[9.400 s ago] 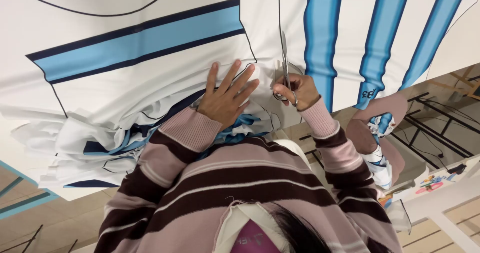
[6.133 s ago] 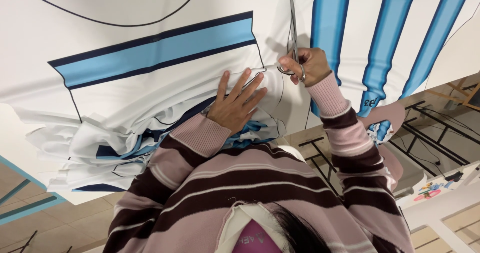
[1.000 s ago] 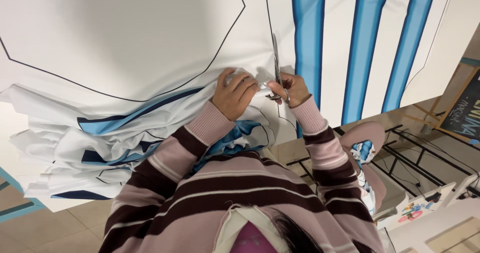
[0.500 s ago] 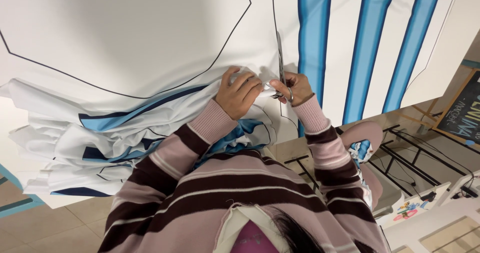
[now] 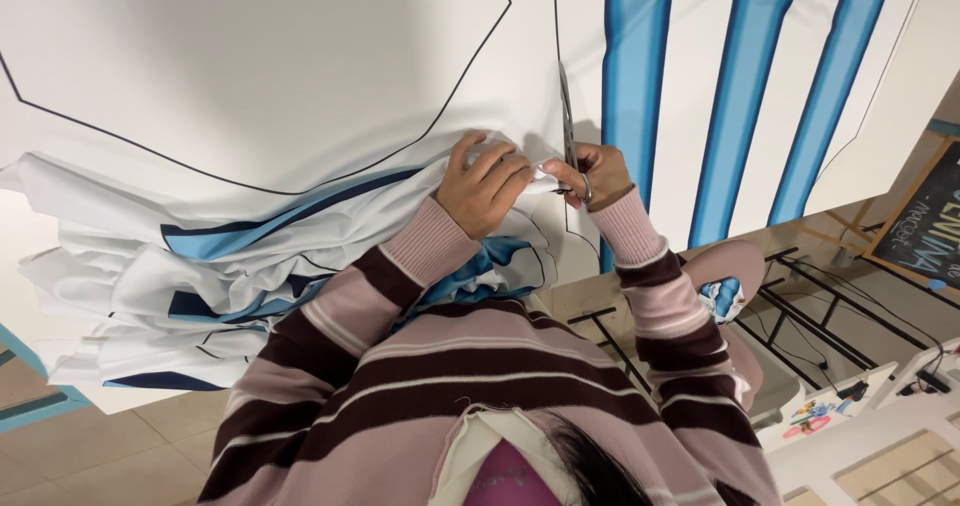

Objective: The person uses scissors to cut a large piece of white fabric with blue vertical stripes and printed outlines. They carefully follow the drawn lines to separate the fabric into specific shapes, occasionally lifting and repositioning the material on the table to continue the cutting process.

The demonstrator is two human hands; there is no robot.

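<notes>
Large white printed fabric sheet [image 5: 300, 76], smooth synthetic cloth bearing thin black outline curves and broad vertical sky-blue stripes edged in navy on its right part, is lying spread flat over the desk [image 5: 905, 96], whose bare pale top is showing only at the far right edge. The near edge of the sheet is hanging off the desk in bunched white, blue and navy folds [image 5: 170, 286] at the left. Left hand [image 5: 482, 181], fingers curled, is pinching a small fold of the white fabric just beside the cut line; its grip is closed on the cloth. Right hand [image 5: 592, 174] is holding a pair of slim metal scissors [image 5: 568, 126] by the loops, its grip clamped around the handles, with the blades pointing away from the person along a thin black printed line just left of the first blue stripe; whether the blades are apart or together cannot be told. The two hands are sitting close together, nearly touching, at the near edge of the flat fabric. Both arms are wearing a knitted sweater with pink, cream and dark maroon horizontal stripes [image 5: 480, 366]. Below the desk edge at the right, a dusty-pink padded seat [image 5: 735, 266] is carrying a small scrap of blue-and-white cloth [image 5: 722, 296]. A black metal frame and cables [image 5: 830, 306] are lying on the tan tiled floor, and a dark chalkboard sign in a wooden frame [image 5: 925, 226] is leaning at the far right.
</notes>
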